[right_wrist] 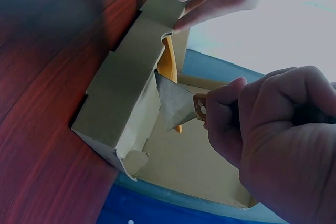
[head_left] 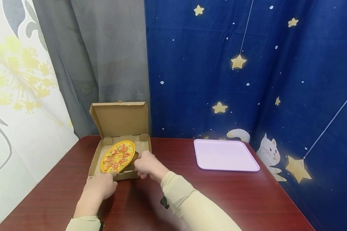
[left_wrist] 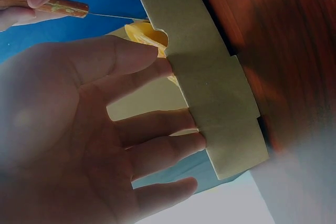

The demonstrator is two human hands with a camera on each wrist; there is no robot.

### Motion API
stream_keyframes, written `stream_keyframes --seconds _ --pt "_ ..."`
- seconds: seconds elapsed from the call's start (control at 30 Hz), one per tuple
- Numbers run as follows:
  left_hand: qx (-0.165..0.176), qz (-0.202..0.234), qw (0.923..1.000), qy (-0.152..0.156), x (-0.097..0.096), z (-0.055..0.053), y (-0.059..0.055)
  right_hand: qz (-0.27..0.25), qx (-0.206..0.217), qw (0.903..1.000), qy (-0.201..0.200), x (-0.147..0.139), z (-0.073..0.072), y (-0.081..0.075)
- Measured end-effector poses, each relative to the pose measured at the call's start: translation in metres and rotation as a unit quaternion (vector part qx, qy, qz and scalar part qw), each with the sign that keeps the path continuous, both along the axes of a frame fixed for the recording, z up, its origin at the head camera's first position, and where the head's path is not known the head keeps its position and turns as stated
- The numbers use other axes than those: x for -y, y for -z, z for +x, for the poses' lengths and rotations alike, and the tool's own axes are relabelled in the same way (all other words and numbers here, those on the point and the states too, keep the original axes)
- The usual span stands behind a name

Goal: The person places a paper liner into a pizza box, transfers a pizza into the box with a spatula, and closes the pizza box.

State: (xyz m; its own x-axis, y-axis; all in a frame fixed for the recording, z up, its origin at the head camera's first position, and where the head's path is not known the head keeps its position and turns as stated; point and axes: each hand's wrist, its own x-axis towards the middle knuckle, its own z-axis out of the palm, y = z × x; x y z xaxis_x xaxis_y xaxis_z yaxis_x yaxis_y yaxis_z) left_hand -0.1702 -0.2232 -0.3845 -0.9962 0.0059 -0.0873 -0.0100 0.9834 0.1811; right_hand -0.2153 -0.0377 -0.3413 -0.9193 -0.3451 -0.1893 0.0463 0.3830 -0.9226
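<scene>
A toy-like pizza (head_left: 118,156) with an orange-yellow rim lies tilted in an open cardboard pizza box (head_left: 122,122), whose lid stands up at the back. My right hand (head_left: 148,165) grips the wooden handle of a pizza server (right_wrist: 176,103). Its triangular metal blade is inside the box, up against the pizza's edge near the front wall. At that front wall is my left hand (head_left: 100,186), with fingers extended and fingertips along the top rim. The left thumb (left_wrist: 134,53) reaches close to the pizza's edge beside the wall's notch.
To the right on the dark red wooden table (head_left: 173,192) lies a pale pink rectangular tray (head_left: 225,155). Behind the table hang a grey curtain (head_left: 121,48) and a blue curtain (head_left: 191,64) with stars. A white patterned cloth (head_left: 23,128) hangs at the left.
</scene>
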Motion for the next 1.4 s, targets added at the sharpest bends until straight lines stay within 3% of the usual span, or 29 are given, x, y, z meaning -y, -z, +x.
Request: stream_keyframes --seconds 0.2,0.4,0.6,0.93,1.4 --pt "-0.004 -0.001 1.0000 0.001 -0.001 0.001 0.001 -0.031 0.028 0.9991 -0.003 -0.001 -0.003 -0.002" --pt "-0.009 0.000 1.0000 0.001 -0.001 0.001 0.000 -0.037 0.026 0.9990 -0.003 -0.004 -0.005 -0.001" --pt "-0.007 0.002 1.0000 0.002 -0.001 0.000 0.002 -0.031 0.009 0.9994 0.012 -0.009 -0.010 -0.001" --pt "0.003 -0.002 1.0000 -0.003 -0.002 -0.001 0.002 0.039 -0.062 0.9968 0.032 -0.017 -0.017 -0.005" --pt "0.001 -0.001 1.0000 -0.006 -0.004 0.002 0.002 0.013 -0.062 0.9973 0.036 -0.024 -0.016 -0.003"
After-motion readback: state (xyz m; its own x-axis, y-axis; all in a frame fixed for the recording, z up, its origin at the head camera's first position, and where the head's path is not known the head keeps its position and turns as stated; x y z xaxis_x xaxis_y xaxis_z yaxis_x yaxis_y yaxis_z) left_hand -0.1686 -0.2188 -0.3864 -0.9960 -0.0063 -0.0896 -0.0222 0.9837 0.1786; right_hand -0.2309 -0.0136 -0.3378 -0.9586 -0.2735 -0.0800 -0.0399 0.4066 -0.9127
